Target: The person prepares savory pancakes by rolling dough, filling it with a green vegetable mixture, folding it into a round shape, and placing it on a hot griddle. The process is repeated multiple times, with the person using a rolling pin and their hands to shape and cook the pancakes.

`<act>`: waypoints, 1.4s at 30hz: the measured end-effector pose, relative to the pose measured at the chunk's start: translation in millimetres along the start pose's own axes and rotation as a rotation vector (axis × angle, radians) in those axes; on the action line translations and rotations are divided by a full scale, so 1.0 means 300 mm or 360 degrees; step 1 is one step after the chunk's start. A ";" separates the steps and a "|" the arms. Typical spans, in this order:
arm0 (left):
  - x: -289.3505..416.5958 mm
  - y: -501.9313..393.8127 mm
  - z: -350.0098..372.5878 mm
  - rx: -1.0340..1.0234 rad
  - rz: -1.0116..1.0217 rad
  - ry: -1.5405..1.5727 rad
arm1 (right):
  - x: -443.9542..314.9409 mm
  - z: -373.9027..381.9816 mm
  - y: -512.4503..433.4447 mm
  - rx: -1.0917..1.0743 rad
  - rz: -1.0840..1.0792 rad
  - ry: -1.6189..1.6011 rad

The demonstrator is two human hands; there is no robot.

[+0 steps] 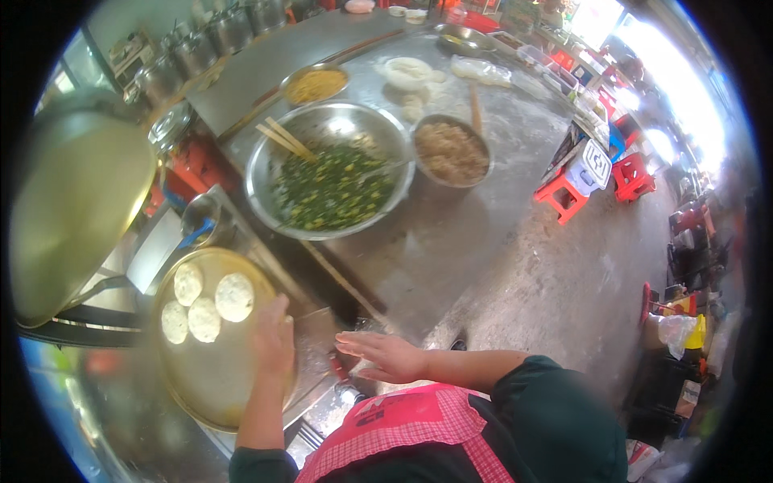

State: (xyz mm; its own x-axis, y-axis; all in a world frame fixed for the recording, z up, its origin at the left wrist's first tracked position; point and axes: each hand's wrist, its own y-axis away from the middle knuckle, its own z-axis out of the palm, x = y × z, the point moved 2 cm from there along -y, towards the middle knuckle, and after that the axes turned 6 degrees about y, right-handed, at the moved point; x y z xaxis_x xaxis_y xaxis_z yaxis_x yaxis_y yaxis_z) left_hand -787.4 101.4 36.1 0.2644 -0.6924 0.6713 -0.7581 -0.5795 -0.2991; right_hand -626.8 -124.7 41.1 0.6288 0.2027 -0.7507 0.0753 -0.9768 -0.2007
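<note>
Several pale, round, flat cakes of dough [204, 319] lie on the upper left part of a wide round griddle [205, 374]. My left hand [275, 338] is over the griddle's right side, fingers pointing up the picture; whether it holds or touches something is not clear. To its right, my right hand [381, 356] is empty, palm turned down and sideways, fingers apart and pointing left, in front of my pink apron [404, 416]. Beyond the hands stands a large steel bowl [256, 208] of chopped greens with yellow bits, with wooden chopsticks [288, 140] and a spoon handle in it.
A raised round metal lid [78, 211] stands at the left. A blue-handled tool [196, 234] rests in a small metal pot [202, 211]. On the steel table are a bowl of brownish filling [452, 151], a bowl of yellow shreds [317, 84] and dough [409, 72]. Red stools [561, 196] stand right.
</note>
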 end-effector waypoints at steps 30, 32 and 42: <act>0.068 -1.935 1.371 -0.0962 -0.0769 -0.0414 | 1.006 -1.568 0.863 0.0065 0.1694 -0.0172; 0.081 -1.959 1.406 -0.0845 -0.0730 -0.0623 | 1.104 -1.655 0.731 0.0067 0.1549 -0.0103; 0.375 -1.927 1.366 -0.0881 -0.0760 -0.0107 | 1.547 -1.757 0.094 0.0181 0.0095 0.0986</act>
State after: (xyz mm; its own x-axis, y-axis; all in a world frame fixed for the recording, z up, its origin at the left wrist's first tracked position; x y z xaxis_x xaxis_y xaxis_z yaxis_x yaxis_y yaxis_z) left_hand -75.0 182.4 6.5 0.6638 -0.4540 0.5943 -0.7365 -0.5350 0.4139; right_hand 75.1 -94.9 18.8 0.9633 0.0369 -0.2657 -0.0349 -0.9648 -0.2607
